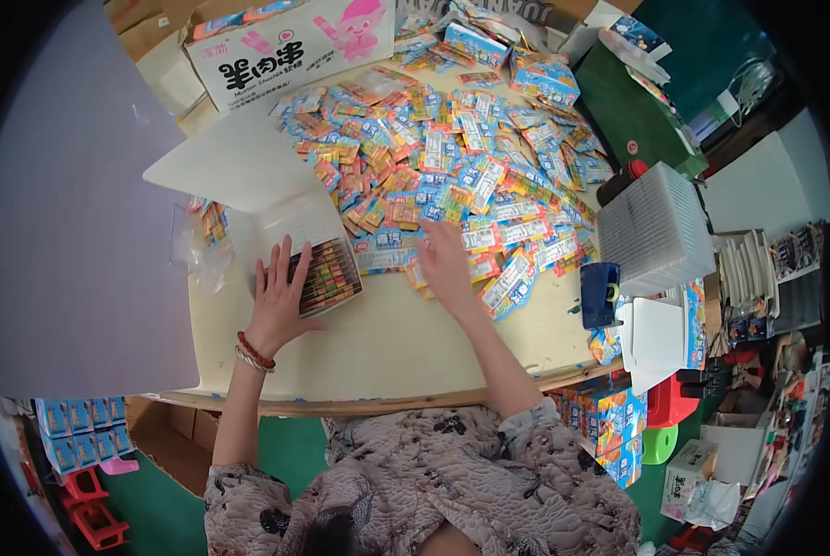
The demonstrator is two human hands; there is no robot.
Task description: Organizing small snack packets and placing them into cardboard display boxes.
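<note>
My left hand [280, 295] lies with fingers spread across the left side of an open white box [313, 217], its lid raised at the back. Rows of small colourful packets [329, 275] stand packed inside this box; my fingers cover some of them. To the right, my right hand [447, 269] reaches to the near edge of a wide heap of flat blue, yellow and red candy packets [438, 151]. Its fingers are bent together with the tips at the packets; what is between them is hidden.
A large white carton [290, 51] stands behind the heap. At the right are a blue tape dispenser [600, 295], a ribbed translucent stack [651, 232] and a dark green box [609, 102]. A clear plastic bag [202, 250] lies left of the open box.
</note>
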